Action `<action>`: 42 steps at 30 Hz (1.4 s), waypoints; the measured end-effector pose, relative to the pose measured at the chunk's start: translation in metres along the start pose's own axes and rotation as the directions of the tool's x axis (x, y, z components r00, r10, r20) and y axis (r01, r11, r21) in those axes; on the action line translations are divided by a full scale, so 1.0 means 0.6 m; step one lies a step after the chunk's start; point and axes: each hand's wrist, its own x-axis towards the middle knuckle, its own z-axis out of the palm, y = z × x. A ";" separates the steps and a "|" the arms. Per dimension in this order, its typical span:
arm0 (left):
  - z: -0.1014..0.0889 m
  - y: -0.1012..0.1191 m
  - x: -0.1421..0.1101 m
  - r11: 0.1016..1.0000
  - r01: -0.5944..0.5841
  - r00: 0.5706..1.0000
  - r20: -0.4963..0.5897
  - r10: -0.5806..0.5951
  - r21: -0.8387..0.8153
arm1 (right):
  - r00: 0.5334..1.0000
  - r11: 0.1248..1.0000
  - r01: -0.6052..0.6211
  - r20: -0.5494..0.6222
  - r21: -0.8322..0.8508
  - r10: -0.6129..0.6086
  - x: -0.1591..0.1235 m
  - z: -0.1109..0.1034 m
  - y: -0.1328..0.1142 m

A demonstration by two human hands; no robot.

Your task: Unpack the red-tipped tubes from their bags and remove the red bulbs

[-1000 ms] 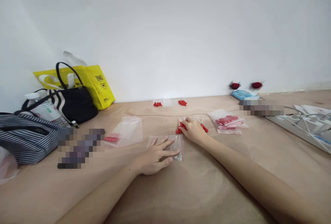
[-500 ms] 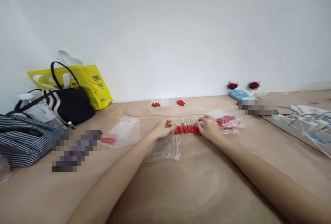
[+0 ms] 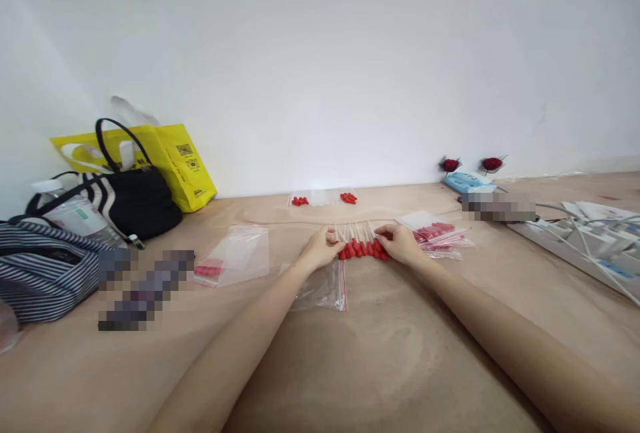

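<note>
As the left hand (image 3: 321,249) and right hand (image 3: 403,245) curl at opposite ends of the red-tipped sticks (image 3: 361,247), toward the tabletop (image 3: 395,333)'s far edge, evening the row seems underway; whether either pinches is unclear. Next calls for matched inward pressure.

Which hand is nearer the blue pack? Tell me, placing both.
Right. The right hand lies left of the blue pack and closer to the camera; the left hand is farther left, at the left end of the sticks.
</note>
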 end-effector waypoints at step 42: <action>-0.132 -0.014 -0.105 0.928 -0.060 0.970 0.242 -0.033 0.369 | 0.559 0.752 0.606 0.534 0.260 -0.634 -0.132 -0.039 -0.093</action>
